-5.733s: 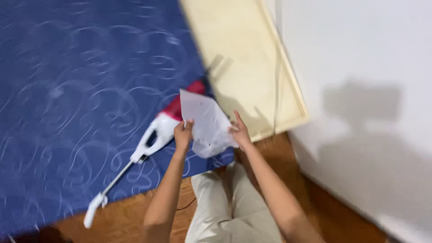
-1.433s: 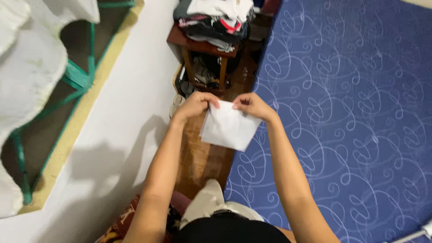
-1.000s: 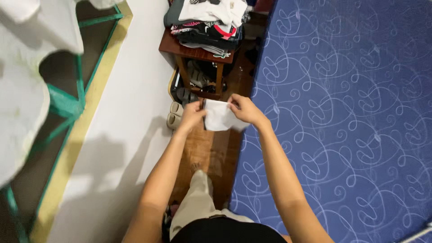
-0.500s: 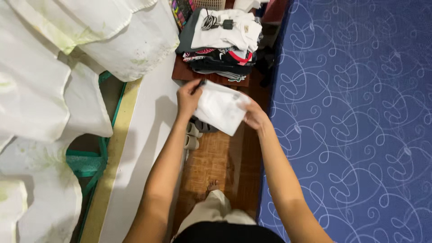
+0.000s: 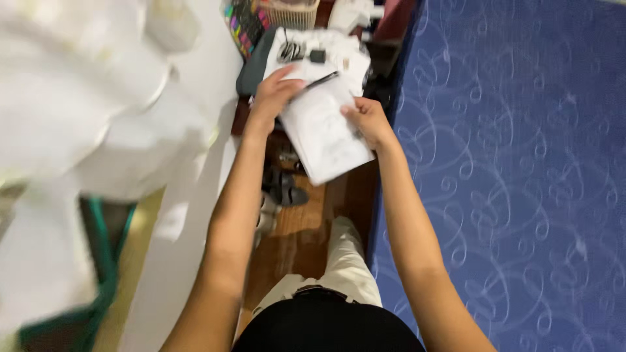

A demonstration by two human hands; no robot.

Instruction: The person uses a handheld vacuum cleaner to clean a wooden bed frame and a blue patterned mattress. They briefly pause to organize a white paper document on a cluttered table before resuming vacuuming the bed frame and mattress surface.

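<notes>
head view: we see the white bag (image 5: pixel 326 133) held over the wooden floor (image 5: pixel 300 228) — left hand (image 5: pixel 272 94) gripping its top edge, right hand (image 5: pixel 366 120) pinching its side — just before a stack of folded clothes (image 5: pixel 319 55), beside the blue mattress (image 5: pixel 508 163).

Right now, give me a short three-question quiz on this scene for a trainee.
1. True or false: both hands grip the white plastic bag.
2. What lies to the person's right: A) blue patterned mattress B) green carpet C) glass table?
3. The left hand is above a pile of folded ______.

Key: 1 true, the right hand holds the other edge; 2 A; 3 clothes.
</notes>
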